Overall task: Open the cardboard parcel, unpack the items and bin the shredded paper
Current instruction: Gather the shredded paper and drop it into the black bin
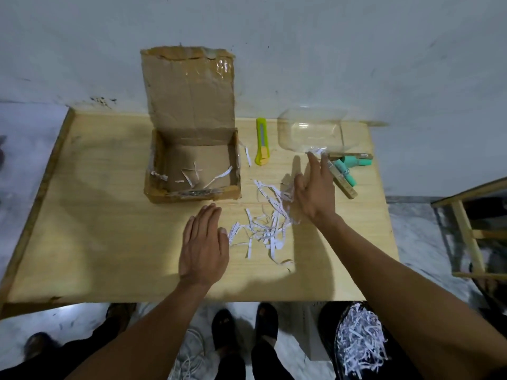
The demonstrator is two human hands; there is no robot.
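Observation:
The cardboard parcel (192, 165) stands with its lid up on the wooden table (96, 242), and a few paper strips lie inside. A loose heap of shredded paper (267, 226) lies on the table between my hands. My left hand (204, 245) lies flat with straight fingers just left of the heap. My right hand (315, 187) is spread with straight fingers at the heap's far right, fingertips near a clear plastic tub (312, 133). Two teal items and wooden sticks (348, 171) lie right of it.
A yellow-green box cutter (262, 141) lies between the parcel and the tub. A black bin (359, 344) holding shredded paper stands on the floor below the table's front right. A wooden stool (472, 231) is at the right. Feet show under the table edge.

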